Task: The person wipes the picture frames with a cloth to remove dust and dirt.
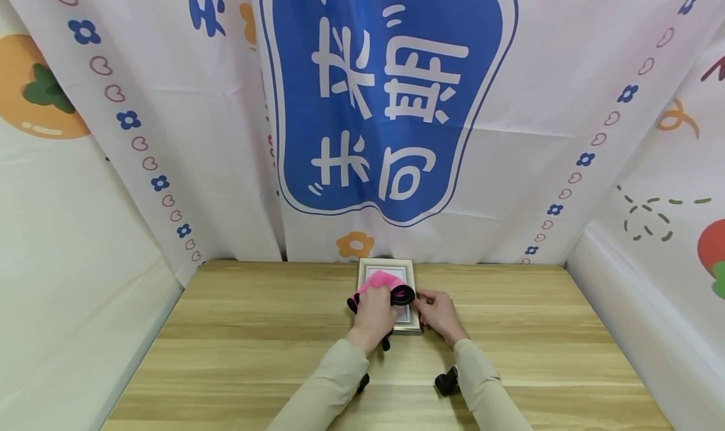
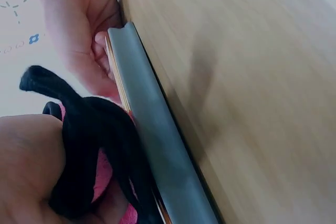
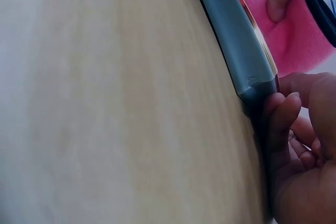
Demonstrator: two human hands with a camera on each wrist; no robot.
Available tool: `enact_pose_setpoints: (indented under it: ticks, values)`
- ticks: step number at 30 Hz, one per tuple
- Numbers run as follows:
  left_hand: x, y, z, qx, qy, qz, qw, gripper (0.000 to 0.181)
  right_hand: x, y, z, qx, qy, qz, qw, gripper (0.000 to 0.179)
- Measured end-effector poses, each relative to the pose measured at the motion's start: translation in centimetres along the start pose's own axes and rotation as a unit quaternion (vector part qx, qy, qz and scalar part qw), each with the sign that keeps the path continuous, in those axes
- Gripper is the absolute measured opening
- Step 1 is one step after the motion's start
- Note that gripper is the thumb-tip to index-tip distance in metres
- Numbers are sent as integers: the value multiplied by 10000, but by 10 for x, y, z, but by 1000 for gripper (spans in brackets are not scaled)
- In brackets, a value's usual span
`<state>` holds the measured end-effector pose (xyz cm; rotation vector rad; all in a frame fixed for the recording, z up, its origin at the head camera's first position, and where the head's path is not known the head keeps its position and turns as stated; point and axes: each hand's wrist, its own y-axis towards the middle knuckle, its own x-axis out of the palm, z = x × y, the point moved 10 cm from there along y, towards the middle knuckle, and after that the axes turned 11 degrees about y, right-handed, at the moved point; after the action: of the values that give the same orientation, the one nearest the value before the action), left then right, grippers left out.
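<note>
A picture frame (image 1: 387,263) with a pale, silvery border lies flat on the wooden table near its back edge. My left hand (image 1: 375,314) grips a fuzzy pink cloth with black trim (image 1: 381,280) over the frame's face, covering much of the picture area. A black loop of the trim sticks out to the right of that hand. At the frame's right side, my right hand (image 1: 438,314) pinches the edge near a corner. The right wrist view shows the thumb and fingers at that corner (image 3: 262,85), with the pink cloth (image 3: 294,35) just beyond.
The wood-grain table (image 1: 255,349) extends to both sides of the frame. A white printed curtain (image 1: 226,167) hangs behind it, and white panels rise at left and right. Black wrist-camera parts (image 1: 447,380) show beside the forearms.
</note>
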<state>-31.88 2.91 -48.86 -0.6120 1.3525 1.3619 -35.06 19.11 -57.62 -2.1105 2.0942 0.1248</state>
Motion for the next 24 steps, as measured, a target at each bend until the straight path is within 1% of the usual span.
enact_pose_setpoints:
  ticks: [5, 8, 12, 15, 17, 20, 22, 24]
  values:
    - [4, 3, 4, -73, -347, 99, 9993, 13, 1, 1, 0, -18, -30, 60, 10000, 33]
    - [5, 3, 7, -90, -518, 262, 9983, 15, 1, 1, 0, -10, -90, 77, 9999, 25]
    - [6, 4, 5, -278, -978, 396, 9940, 16, 0, 1, -1, -73, -151, 73, 9998, 17]
    - [10, 4, 1, -574, -1330, 260, 9891, 12, -2, 1, -1, -58, -162, 71, 9998, 18]
    - [14, 4, -2, -763, -1449, 132, 9864, 7, -3, 2, 0, 8, -172, 69, 9998, 21]
    - [20, 3, -8, -999, -1687, -50, 9806, 5, -3, 2, 0, 28, -193, 45, 9998, 26]
    - [25, 2, -12, -1164, -1936, -162, 9740, 8, -2, 2, 1, 48, -159, 28, 9999, 31]
    - [28, 1, -17, -1319, -2275, -236, 9645, 12, -1, 2, 0, 34, -112, 22, 9999, 35]
